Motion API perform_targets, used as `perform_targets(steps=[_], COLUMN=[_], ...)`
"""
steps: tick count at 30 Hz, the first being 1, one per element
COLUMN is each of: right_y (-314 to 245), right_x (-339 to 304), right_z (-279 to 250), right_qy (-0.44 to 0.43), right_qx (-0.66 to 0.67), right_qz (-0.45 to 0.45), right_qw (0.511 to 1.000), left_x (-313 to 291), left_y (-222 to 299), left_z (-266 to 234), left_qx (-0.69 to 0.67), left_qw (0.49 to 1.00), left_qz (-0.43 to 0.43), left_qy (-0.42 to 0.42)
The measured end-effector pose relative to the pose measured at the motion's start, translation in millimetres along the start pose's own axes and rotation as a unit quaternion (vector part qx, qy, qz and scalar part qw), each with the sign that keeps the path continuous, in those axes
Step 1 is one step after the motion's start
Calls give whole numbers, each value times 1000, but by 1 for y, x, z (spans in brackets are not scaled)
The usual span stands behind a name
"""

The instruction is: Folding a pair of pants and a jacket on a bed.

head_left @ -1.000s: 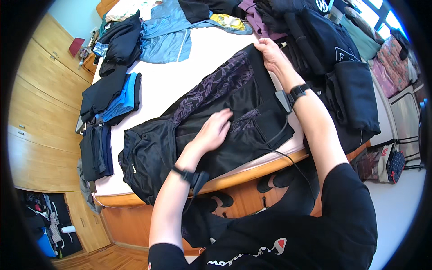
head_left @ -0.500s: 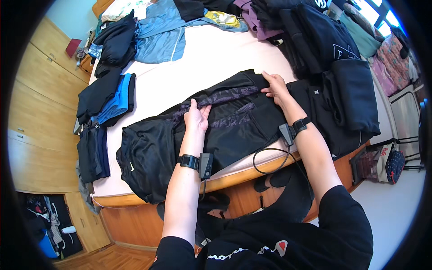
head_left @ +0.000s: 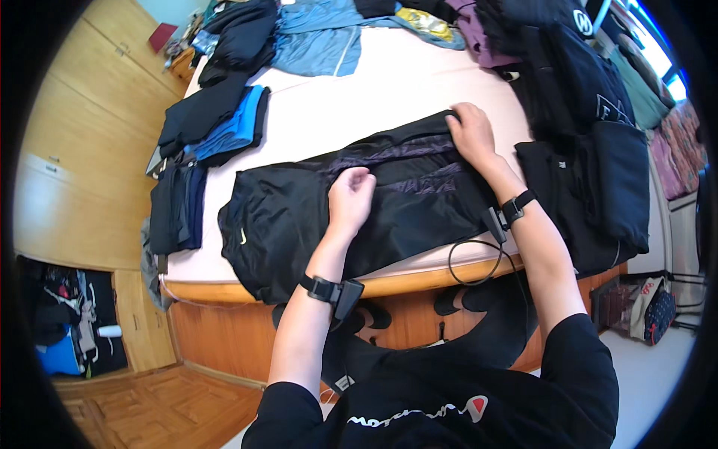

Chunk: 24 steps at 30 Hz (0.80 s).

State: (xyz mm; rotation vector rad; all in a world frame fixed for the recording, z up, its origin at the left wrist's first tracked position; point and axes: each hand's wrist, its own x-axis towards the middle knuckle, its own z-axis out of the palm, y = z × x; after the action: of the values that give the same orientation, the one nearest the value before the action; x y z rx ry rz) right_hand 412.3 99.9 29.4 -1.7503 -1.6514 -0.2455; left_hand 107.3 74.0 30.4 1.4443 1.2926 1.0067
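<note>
A black sports top (head_left: 292, 217) lies spread at a slant across the near side of the bed, its small light logo toward the left. Dark purple patterned strips (head_left: 404, 152) run along its right half. My left hand (head_left: 350, 200) is over the middle of the top with its fingers curled in, and no cloth shows in them. At the far right corner of the top, my right hand (head_left: 475, 136) bends its fingers round the fabric edge; the fingertips are partly hidden.
Folded dark and blue clothes (head_left: 232, 123) line the left edge of the bed (head_left: 396, 75). Folded black clothes (head_left: 591, 187) are stacked at the right. Blue-grey garments (head_left: 318, 41) lie at the far side. A cable (head_left: 451, 262) loops near my right wrist.
My left hand has lifted from the purple strip and curled its fingers. My right hand has shifted its hold at the top's far right corner. The view has turned slightly.
</note>
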Motion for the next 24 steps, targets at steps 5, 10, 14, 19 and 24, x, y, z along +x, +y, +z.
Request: perform_targets(steps=[5,10,14,19,24], right_y=[-54,-43,-118,-218,-251], right_x=[-23,-22,-42,-148,-254], right_z=[30,30,-19,-34,-20], right_qy=[-155,-250,-79,-237,-409], right_qx=[-81,-185,-43,211,192], right_qz=[-275,-43,-192,-419,-268], right_qw=[945,949,977,851,851], left_x=[-4,21,-53,-167,-198], left_y=[4,-31,-33,-70,-97], left_z=[-42,-124,-184,-182,-152], left_qx=[595,507,370,189,137], left_qw=[787,858,910,945,947], left_qz=[158,-37,96,-108,-75], left_qy=[42,-71,164,243,280])
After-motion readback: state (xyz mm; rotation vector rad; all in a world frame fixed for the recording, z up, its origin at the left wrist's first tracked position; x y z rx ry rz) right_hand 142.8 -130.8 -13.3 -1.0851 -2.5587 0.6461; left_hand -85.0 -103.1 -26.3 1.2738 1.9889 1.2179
